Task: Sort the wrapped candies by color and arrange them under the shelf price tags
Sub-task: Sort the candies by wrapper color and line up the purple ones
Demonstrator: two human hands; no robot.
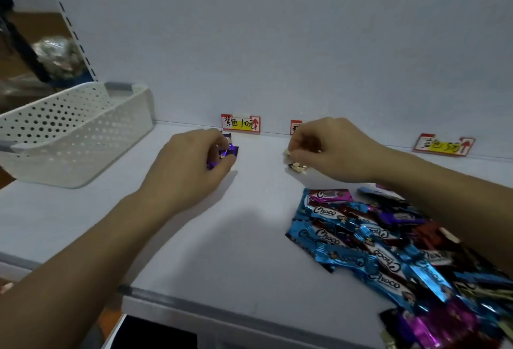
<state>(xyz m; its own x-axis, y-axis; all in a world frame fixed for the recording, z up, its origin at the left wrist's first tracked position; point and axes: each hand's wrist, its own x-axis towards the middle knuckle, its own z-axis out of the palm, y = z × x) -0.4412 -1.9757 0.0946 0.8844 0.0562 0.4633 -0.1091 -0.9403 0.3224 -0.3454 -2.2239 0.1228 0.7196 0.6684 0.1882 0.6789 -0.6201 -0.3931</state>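
Blue, purple and dark wrappers fill the unsorted candy pile (pixel 388 251), nearer than the purple price tag (pixel 241 123) and to its right. Just before that tag, the left hand (pixel 191 165) has its grip clenched on purple candies (pixel 224 151). Right of the tag, the right hand (pixel 333 148) pinches pale candies (pixel 298 166) and hides most of a second tag (pixel 295 126). Both bunches probably need setting down next.
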